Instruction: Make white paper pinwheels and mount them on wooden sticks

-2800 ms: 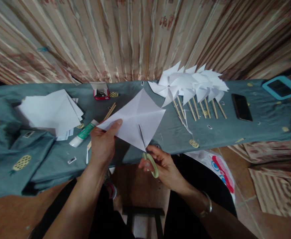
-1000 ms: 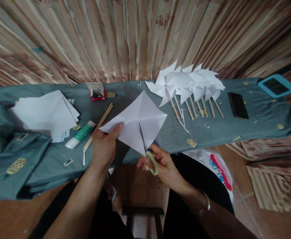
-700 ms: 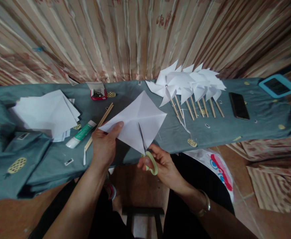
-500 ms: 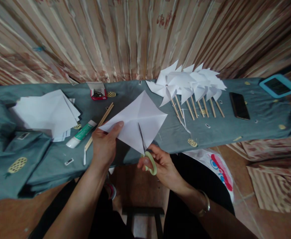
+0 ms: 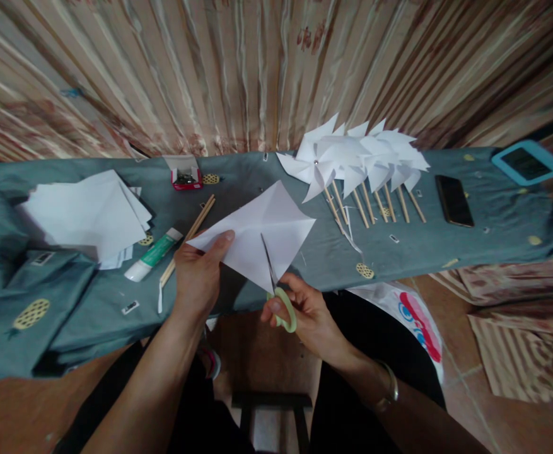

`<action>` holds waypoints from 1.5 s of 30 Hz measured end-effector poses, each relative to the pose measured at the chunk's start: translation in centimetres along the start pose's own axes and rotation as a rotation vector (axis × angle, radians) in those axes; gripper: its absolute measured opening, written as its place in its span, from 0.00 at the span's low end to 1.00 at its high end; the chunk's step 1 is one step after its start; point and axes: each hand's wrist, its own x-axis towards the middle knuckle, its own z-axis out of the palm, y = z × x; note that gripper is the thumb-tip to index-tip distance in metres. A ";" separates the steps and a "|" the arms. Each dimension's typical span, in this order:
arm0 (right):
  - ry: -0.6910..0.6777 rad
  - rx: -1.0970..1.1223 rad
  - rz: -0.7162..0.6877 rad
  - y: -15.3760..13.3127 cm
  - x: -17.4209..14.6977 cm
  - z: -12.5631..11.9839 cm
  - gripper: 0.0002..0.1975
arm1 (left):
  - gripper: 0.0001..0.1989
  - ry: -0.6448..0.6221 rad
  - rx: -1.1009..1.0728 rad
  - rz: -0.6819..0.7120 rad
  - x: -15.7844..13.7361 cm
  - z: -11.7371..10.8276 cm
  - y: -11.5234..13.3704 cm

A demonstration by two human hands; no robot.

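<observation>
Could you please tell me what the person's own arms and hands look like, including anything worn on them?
The left hand and right hand are both ungloved, and no sleeves show on either side. Around the right wrist is a shiny, silver-coloured bangle; nothing is seen on the left wrist. No markings can be made out.

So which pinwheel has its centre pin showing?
The leftmost pinwheel, nearest the white sheet in the left hand. Its blades lie on top, a shiny pin visible at the centre; on the others, partly overlapped, no pin shows.
</observation>
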 end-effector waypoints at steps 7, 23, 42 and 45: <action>-0.028 -0.009 -0.009 0.3 0.0 -0.3 0.21 | 0.07 -0.002 0.033 0.014 0.0 -0.1 -0.2; -0.403 -0.333 0.189 -1.9 -1.5 -3.4 0.20 | 0.09 0.126 -0.092 0.107 2.1 -2.2 2.5; 0.234 -0.529 -0.345 -4.5 0.6 -7.7 0.23 | 0.19 -0.287 0.286 -0.316 -0.7 -0.7 -0.3; 0.273 -0.412 -0.311 -4.4 1.0 -7.5 0.22 | 0.19 -0.275 0.190 -0.339 -0.7 -0.4 -0.1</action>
